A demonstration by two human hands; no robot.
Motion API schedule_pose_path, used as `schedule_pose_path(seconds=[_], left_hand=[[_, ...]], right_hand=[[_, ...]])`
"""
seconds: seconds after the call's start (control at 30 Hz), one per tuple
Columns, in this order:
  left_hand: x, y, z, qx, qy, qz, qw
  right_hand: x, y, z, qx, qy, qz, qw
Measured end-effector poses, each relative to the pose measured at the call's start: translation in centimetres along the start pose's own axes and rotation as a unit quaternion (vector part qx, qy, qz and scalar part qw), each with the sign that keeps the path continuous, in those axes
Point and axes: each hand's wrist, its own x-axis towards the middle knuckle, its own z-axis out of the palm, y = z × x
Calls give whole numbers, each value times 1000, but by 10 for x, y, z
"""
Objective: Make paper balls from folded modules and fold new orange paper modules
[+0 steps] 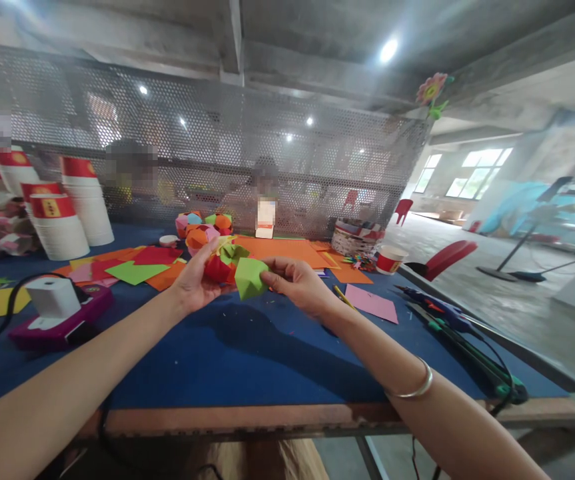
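Observation:
My left hand (194, 283) is closed around a folded paper ball (218, 268) with red and yellow-green pieces, held above the blue table. A light-green folded paper piece (250, 279) is pinched between the thumb and fingers of my right hand (297, 283). It sits right beside the ball; whether the two touch I cannot tell. Behind my left hand stand finished-looking paper balls (201, 235) in orange, pink and green. Part of the held ball is hidden by my left fingers and the green piece.
Coloured paper sheets (137, 270) lie at left and orange sheets (287, 252) at the back. Paper cup stacks (60, 230) and a purple power strip (62, 320) stand left. A pink sheet (371, 302), a glue gun (434, 307) and a box cutter (467, 347) lie right, near a woven basket (354, 238).

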Motion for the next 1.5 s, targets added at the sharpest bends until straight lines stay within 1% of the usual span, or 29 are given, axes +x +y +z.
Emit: schedule_pose_path(seconds=[0.13, 0.27, 0.33, 0.4, 0.5, 0.63, 0.77, 0.83, 0.9, 1.03, 1.13, 1.3, 1.4, 1.5], left_hand=[[-4, -4, 5, 15, -23, -15, 1000], [-6, -8, 9, 10, -42, -16, 999], [-7, -9, 10, 6, -41, -16, 999], [-6, -10, 11, 3, -38, -17, 999], [-6, -11, 11, -3, -38, -14, 999], [-5, -12, 10, -8, -41, -13, 999], [-6, -12, 10, -12, -42, -20, 999], [-7, -12, 11, -16, -37, -22, 999], [-7, -11, 12, -20, -26, -27, 999], [-7, -11, 14, -24, -10, -29, 999], [-7, -11, 15, -25, -9, -28, 999], [-8, -13, 15, -26, -12, -31, 999], [-8, -12, 14, -27, -13, -41, 999], [-7, -11, 14, -29, -11, -42, 999]], right_hand=[[2, 4, -1, 1, 60, -26, 998], [4, 12, 0, 50, 53, -52, 996], [5, 16, 2, 71, 49, -53, 995], [5, 19, 4, 69, 55, -57, 994], [4, 21, 6, 32, 76, -72, 994], [4, 25, 6, -56, 97, -112, 987], [4, 28, 4, -152, 130, -178, 964], [3, 29, 5, -192, 139, -193, 952], [2, 29, 6, -220, 140, -192, 946], [0, 27, 10, -243, 143, -178, 943], [0, 27, 11, -246, 145, -166, 944], [1, 28, 9, -248, 145, -169, 943], [1, 30, 9, -271, 138, -187, 934], [0, 30, 10, -305, 141, -212, 918]])
